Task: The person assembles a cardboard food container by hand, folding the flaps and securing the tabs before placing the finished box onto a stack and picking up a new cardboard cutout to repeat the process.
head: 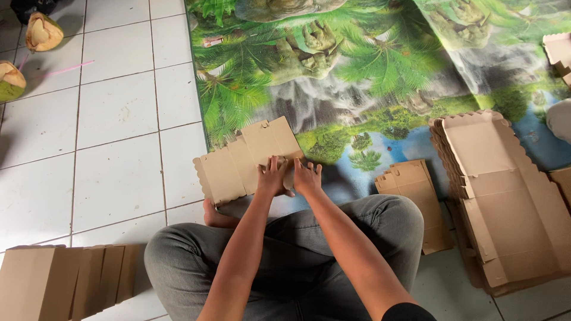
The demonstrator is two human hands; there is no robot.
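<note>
Head view, looking down at a person sitting cross-legged on a white tiled floor [119, 119], partly on a mat [380, 77] printed with palm trees and a waterfall. Both hands meet on a flat cardboard box blank [241, 161] that lies at the mat's left edge, just in front of the knees. The left hand [273, 178] lies flat with fingers spread on the blank's near right corner; the right hand [307, 177] is just beside it, fingers curled at the same corner as if pressing or bending a flap [288, 176]. Neither hand is clenched; both touch the card rather than lift it.

Judging by how things lie, the blank is at the very start of folding: its panels lie flat, its scalloped edges spread out, and no wall stands up yet. To the right, a tall stack of unfolded blanks [505, 202] waits on the floor and mat, with one opened blank on top, so much seems left to do. A smaller folded piece [416, 196] lies by the right knee. At the lower left, a row of folded boxes [65, 279] stands side by side, which looks like finished work. Two cut coconuts [27, 50] sit at the far upper left, well apart from the work.
</note>
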